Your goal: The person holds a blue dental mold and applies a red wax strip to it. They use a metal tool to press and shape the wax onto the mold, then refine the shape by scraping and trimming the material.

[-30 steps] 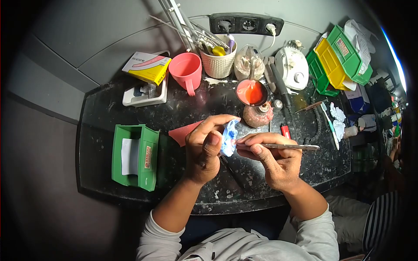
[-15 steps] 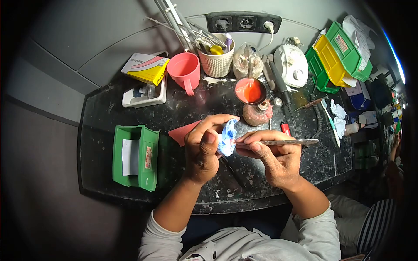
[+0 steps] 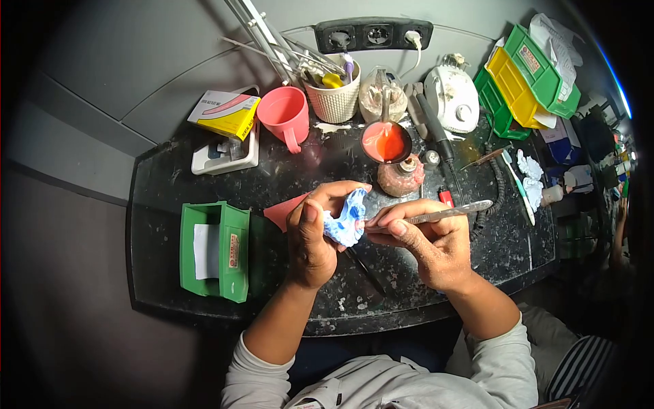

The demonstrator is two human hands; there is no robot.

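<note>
The blue-and-white moulded piece (image 3: 347, 223) is gripped in the left hand (image 3: 312, 238), above the dark bench (image 3: 501, 262). By the right hand (image 3: 436, 245) a slim metal tool (image 3: 453, 213) is pinched, with its tip at the piece; contact cannot be told. Beyond, a pan (image 3: 407, 146) of pink-red material is seen, then a pink mug (image 3: 281, 109).

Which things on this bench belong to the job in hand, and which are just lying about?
In the job:
blue-and-white piece, in the left hand
metal tool, in the right hand
possibly the black pan of red material

Likely lying about:
pink mug
toothbrush
green bin at left
</note>
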